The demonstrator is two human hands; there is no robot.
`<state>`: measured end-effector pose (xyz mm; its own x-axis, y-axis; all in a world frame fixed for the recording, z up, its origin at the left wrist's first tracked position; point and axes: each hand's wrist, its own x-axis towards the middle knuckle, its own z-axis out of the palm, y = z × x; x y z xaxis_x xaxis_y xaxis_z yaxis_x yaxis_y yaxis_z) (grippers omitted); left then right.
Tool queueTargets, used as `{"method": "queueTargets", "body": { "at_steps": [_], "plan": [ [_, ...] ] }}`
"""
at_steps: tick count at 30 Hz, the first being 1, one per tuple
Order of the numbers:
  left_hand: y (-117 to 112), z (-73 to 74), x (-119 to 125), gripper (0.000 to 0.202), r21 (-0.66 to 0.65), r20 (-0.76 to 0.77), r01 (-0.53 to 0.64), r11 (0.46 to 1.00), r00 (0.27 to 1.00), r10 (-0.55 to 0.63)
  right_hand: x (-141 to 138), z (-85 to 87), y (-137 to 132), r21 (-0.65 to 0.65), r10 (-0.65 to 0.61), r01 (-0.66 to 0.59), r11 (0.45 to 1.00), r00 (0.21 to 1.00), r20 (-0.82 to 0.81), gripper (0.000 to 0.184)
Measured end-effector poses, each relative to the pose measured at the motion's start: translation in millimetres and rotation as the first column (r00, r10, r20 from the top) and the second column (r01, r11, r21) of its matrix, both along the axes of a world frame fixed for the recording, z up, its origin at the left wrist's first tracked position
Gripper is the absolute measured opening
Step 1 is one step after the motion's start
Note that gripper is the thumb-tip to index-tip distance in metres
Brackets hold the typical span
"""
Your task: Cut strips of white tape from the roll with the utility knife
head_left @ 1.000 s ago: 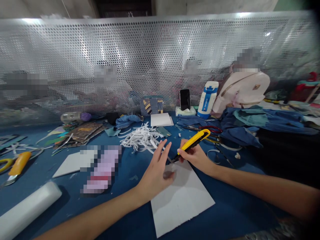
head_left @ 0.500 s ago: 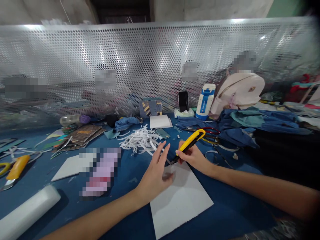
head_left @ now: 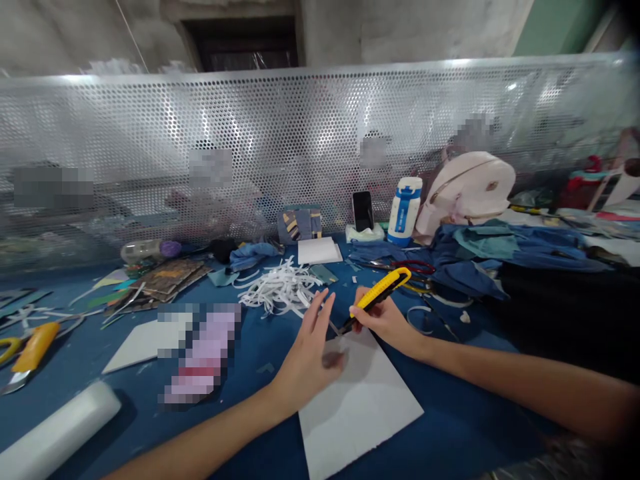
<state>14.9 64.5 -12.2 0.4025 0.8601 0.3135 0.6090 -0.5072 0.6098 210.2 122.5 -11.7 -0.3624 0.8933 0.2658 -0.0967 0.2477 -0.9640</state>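
My right hand [head_left: 383, 321] is closed round a yellow utility knife [head_left: 379, 291], its blade tip down at the far edge of a white sheet [head_left: 360, 403] lying on the blue table [head_left: 450, 420]. My left hand [head_left: 309, 355] lies open on the sheet's far left corner, fingers stretched out and pressing it flat. The two hands are a few centimetres apart, with the blade between them.
A pile of white paper strips [head_left: 277, 285] lies just beyond the hands. Another white sheet [head_left: 140, 341], a white roll [head_left: 55, 430] and a second orange-yellow knife [head_left: 30, 350] are at the left. Scissors [head_left: 417, 268], blue cloth [head_left: 480, 257], a bottle [head_left: 404, 211], a phone [head_left: 363, 210] and a perforated metal screen [head_left: 300, 140] stand behind.
The view has tilted up slightly, so hands and sheet sit a little lower left. Both hands keep their grip and pose on the sheet and knife.
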Motion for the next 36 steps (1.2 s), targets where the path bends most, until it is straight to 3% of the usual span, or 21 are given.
{"method": "queueTargets", "body": {
  "at_steps": [36],
  "plan": [
    [0.4,-0.2,-0.5,0.097,-0.005,0.006,0.011,1.000,1.000,-0.011,-0.3,-0.5,0.6,0.004,0.058,-0.058,0.998,0.998,0.030,0.032]
  ]
}}
